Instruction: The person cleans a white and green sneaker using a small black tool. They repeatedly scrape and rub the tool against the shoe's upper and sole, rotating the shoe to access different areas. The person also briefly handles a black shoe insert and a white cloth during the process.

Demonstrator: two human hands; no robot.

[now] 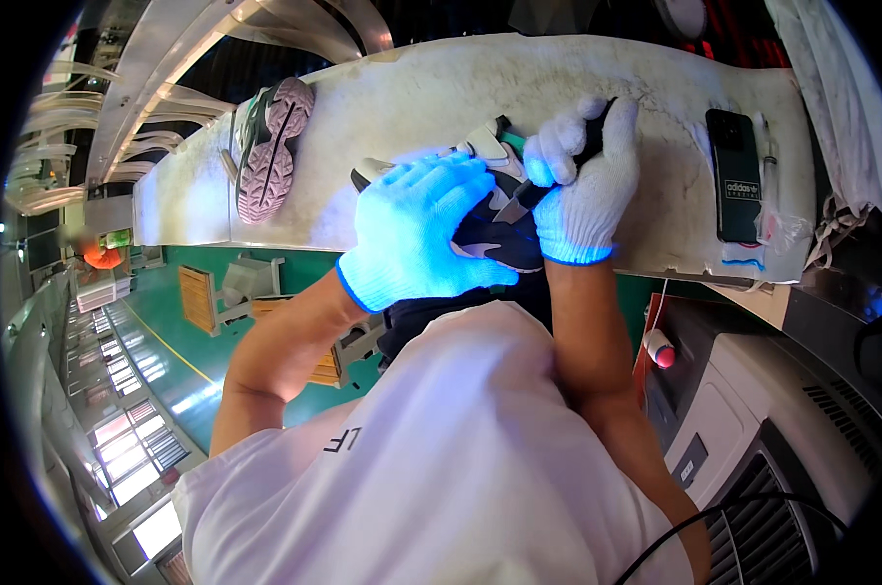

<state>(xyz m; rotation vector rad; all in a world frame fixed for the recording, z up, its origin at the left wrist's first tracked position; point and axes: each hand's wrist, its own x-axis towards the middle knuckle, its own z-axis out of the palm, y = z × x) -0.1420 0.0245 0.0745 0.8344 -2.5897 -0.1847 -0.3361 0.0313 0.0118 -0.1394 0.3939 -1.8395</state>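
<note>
A sports shoe (499, 236) in dark grey, white and pale grey lies on the worktable close to my body. My left hand (416, 229), in a white knit glove lit bright blue, rests flat across the shoe with its thumb apart, covering much of it. My right hand (587, 180), gloved too, is closed around the dark handle of a tool with a flat metal blade (521, 202). The blade points down to the left and reaches the shoe's upper; whether it touches I cannot tell. A bit of green shows beside the right fingers.
Another shoe (273, 151) lies on its side at the left, pink sole showing. On the right are a dark phone (733, 175), a white pen-like item (768, 161) and crumpled clear plastic (782, 231). A grey machine (743, 400) stands at the lower right, beside a black cable.
</note>
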